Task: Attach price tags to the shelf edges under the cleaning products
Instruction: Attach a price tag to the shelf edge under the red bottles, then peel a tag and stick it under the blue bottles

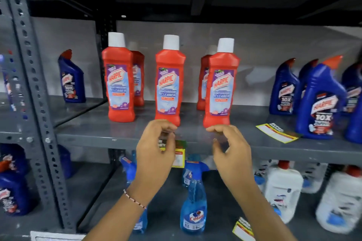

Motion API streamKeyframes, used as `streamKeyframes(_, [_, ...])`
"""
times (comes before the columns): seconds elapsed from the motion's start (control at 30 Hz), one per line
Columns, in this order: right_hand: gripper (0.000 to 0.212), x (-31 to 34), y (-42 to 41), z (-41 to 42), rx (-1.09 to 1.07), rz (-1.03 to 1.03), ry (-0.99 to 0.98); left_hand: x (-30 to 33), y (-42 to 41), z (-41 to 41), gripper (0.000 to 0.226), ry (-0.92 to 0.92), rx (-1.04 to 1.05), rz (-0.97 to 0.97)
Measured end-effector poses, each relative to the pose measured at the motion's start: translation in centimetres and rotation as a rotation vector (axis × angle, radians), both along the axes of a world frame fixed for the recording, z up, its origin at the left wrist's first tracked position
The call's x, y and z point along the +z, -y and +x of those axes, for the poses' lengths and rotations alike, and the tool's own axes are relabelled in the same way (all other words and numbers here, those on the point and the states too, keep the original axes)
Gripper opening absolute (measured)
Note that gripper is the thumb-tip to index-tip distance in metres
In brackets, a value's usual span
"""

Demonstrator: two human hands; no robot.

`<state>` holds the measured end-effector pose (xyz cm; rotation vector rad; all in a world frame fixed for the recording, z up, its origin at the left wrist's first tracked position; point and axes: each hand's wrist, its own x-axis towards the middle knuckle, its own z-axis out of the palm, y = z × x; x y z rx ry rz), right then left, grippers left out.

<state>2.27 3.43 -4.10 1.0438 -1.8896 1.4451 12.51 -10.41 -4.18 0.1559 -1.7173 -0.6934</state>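
Two hands raised at the front edge of the middle shelf (117,140), below the red cleaner bottles (170,80). Left hand (154,154) with fingers (168,126) curled over a yellow price tag (179,157) hanging at the shelf edge; grip on it not fully visible. Right hand (231,150) with fingers (215,129) bent and apart, gripping nothing visible. Spare tag (277,132) flat on the shelf near the blue bottles (321,100). Best done by holding the tag level and centred under the middle bottle, then pressing along its top strip.
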Motion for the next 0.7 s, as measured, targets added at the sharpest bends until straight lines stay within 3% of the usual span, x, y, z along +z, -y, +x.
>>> streamKeyframes(0.07, [0.034,0.4,-2.5,-1.6,-0.154,-0.008,0.015,0.8,-2.3,-2.1,0.025,0.118,-0.169,0.016])
streamKeyframes(0.2, [0.022,1.3,-7.9,-5.0,-0.589,0.168,0.198,2.7,-5.6,-7.9,0.022,0.484,-0.475,0.056])
streamKeyframes(0.33, [0.035,1.7,-11.3,-8.2,-0.872,0.42,0.308,4.6,-7.0,-12.5,0.015,0.539,-0.711,0.459])
streamKeyframes(0.43, [0.031,1.5,-11.6,-10.6,-0.858,0.494,0.318,5.0,-7.3,-13.7,0.016,0.578,-0.734,0.617])
streamKeyframes(0.53, [0.019,1.6,-11.5,-12.1,-0.686,0.327,0.304,4.5,-6.8,-14.0,0.012,0.521,-0.712,0.675])
streamKeyframes(0.6, [0.029,1.8,-11.7,-12.5,-0.548,0.218,0.346,4.2,-6.5,-14.0,0.011,0.514,-0.669,0.665])
streamKeyframes(0.7, [0.041,2.0,-12.3,-12.5,-0.322,0.105,0.26,4.3,-7.0,-13.7,0.012,0.515,-0.624,0.595])
